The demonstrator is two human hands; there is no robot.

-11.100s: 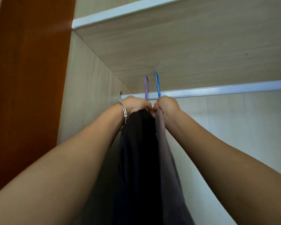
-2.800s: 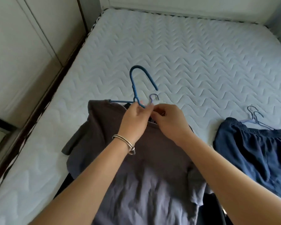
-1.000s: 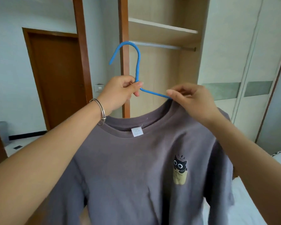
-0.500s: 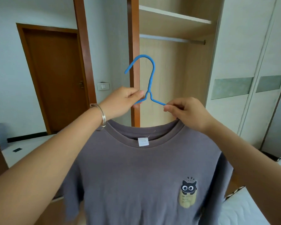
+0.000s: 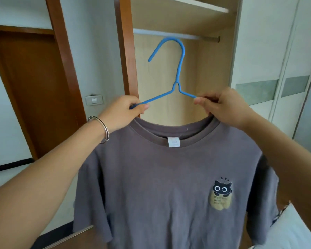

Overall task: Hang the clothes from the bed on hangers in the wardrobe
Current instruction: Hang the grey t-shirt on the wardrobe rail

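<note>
I hold a grey T-shirt (image 5: 169, 186) with a small cat print up in front of me on a blue hanger (image 5: 178, 69). My left hand (image 5: 122, 112) grips the hanger's left arm at the collar. My right hand (image 5: 223, 106) pinches the hanger's right arm and the collar edge. The hook points left, just below the wardrobe rail (image 5: 176, 35). The open wardrobe (image 5: 205, 69) stands straight ahead behind the hanger. The hanger's lower part is hidden inside the shirt.
A brown door (image 5: 34, 87) and a wall switch (image 5: 94, 100) are at left. The wardrobe's brown frame post (image 5: 126, 51) rises behind my left hand. White sliding wardrobe doors (image 5: 276, 69) fill the right. A corner of the bed (image 5: 294, 230) shows at lower right.
The view has closed in on the wardrobe and the hanger has risen toward the rail. My left hand slid from the hanger's neck out along its left arm.
</note>
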